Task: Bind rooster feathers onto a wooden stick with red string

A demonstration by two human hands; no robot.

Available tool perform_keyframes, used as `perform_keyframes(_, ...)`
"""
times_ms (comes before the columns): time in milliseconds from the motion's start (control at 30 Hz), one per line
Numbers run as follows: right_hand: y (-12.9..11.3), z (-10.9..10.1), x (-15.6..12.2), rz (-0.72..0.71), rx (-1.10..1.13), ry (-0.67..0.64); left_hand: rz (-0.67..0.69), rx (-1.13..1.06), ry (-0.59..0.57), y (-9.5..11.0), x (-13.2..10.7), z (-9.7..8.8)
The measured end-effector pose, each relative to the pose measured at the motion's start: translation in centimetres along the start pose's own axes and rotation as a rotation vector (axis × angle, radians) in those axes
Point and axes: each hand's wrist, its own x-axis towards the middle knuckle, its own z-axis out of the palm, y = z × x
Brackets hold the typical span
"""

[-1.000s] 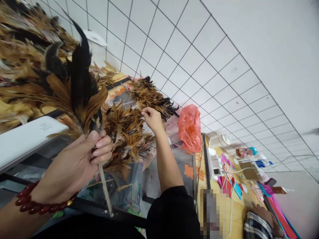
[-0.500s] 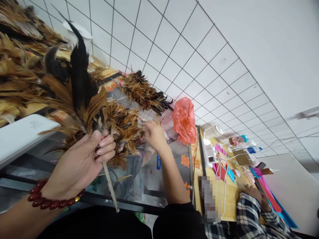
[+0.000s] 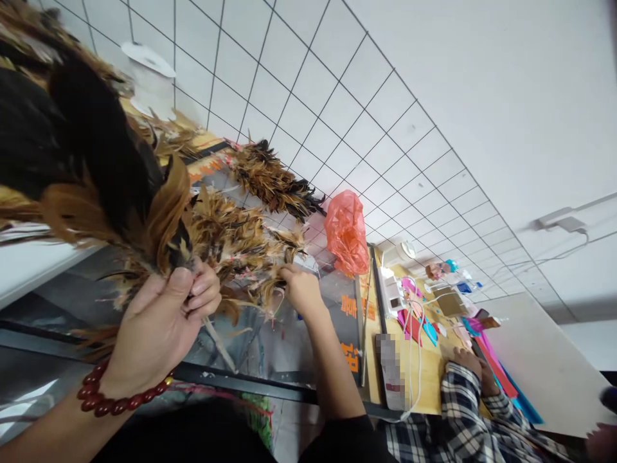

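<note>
My left hand, with a red bead bracelet at the wrist, is closed round the thin stick of a feather duster whose black and brown feathers fan up to the left. My right hand is pinched on feathers at the edge of a loose pile of brown feathers on the table. Another bundle of brown and black feathers lies farther back by the tiled wall.
A red plastic bag hangs by the wall. A white spool stands at the back left. A person in a plaid sleeve sits at a wooden table with coloured paper, cables and small devices.
My right hand has dropped from the far bundle to the near feather pile and pinched there. The duster in my left hand has come closer to the camera.
</note>
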Motion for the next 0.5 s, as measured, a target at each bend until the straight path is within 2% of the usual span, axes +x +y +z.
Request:
perform_keyframes(67,-0.4,-0.3,0.5,0.082,0.025,0.081,-0.015,0.01,0.006,-0.2,-0.5,-0.6)
perform_keyframes(133,-1.3,-0.3,2.0,0.077,0.072,0.143,-0.028,0.014,0.007,-0.5,-0.9,-1.1)
perform_keyframes(233,-2.7,0.0,4.9,0.006,0.088,0.095,-0.051,0.003,0.01,-0.6,-1.2,-1.5)
perform_keyframes(300,-2.9,0.1,6.2,0.039,0.061,0.034,-0.059,-0.015,0.012,-0.5,-1.3,-1.7)
perform_keyframes(367,-2.2,-0.2,6.5,0.101,0.066,0.042,-0.058,-0.031,0.008,-0.3,-1.4,-2.0)
perform_keyframes(500,0.8,-1.2,4.3,0.16,0.202,0.275,-0.059,-0.045,0.007,-0.6,-2.0,-2.9)
